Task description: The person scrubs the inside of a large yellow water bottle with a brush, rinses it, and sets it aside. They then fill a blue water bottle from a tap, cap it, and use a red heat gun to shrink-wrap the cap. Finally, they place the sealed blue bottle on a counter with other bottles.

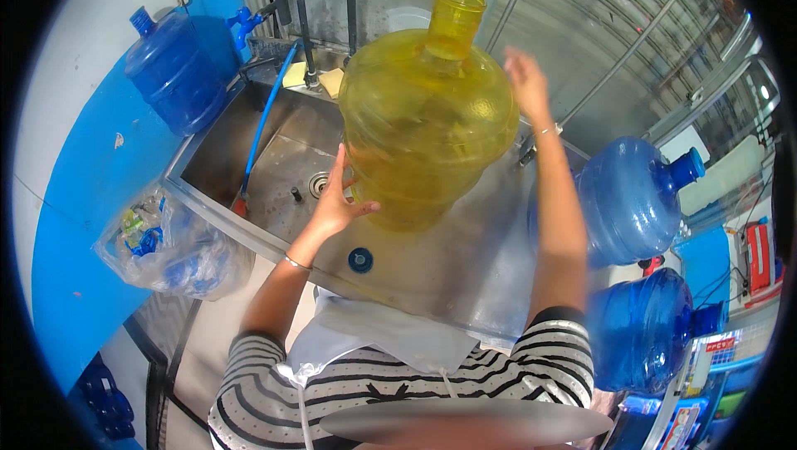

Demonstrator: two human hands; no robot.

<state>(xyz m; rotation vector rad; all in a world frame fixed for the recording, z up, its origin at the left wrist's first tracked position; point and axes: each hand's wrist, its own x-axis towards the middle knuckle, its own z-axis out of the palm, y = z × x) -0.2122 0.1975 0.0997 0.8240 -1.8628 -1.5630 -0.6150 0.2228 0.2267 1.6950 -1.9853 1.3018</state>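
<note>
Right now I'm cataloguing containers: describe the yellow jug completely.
The yellow jug is translucent, apparently plastic, with rounded shoulders and a narrow, uncapped neck pointing up. It's over the steel sink; base contact is unclear. The left hand appears to touch its lower left side; the right hand is beside its right shoulder, contact unclear.

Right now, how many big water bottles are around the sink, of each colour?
Yellow bottle: 1
Blue bottles: 3
Total: 4
Not counted: the dark blue shape low on the left, too dim to tell.
</note>
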